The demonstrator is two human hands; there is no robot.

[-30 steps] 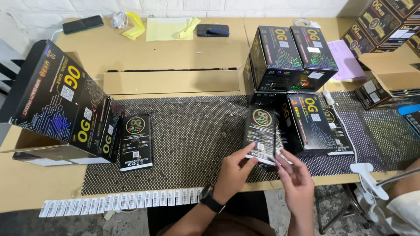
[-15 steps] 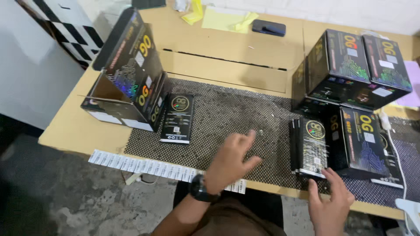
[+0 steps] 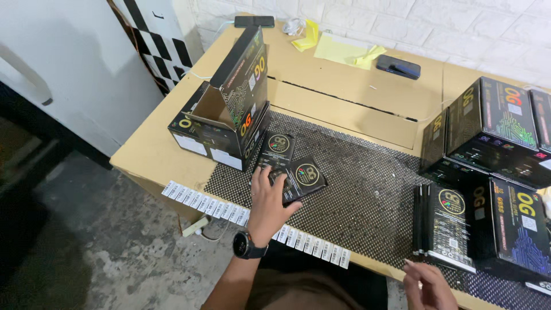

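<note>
My left hand (image 3: 268, 204) lies on a flat black packet (image 3: 303, 178), fingers spread over it, pinning it to the mat (image 3: 367, 201) beside the open carton (image 3: 227, 123). My right hand (image 3: 427, 285) hangs empty, fingers loosely apart, near the surface edge.

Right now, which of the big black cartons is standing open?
The big black carton at the mat's left end, beside the left hand: its lid flap stands up; the others are closed.

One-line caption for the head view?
Left hand rests on small black packet beside open carton; right hand hovers empty.
</note>
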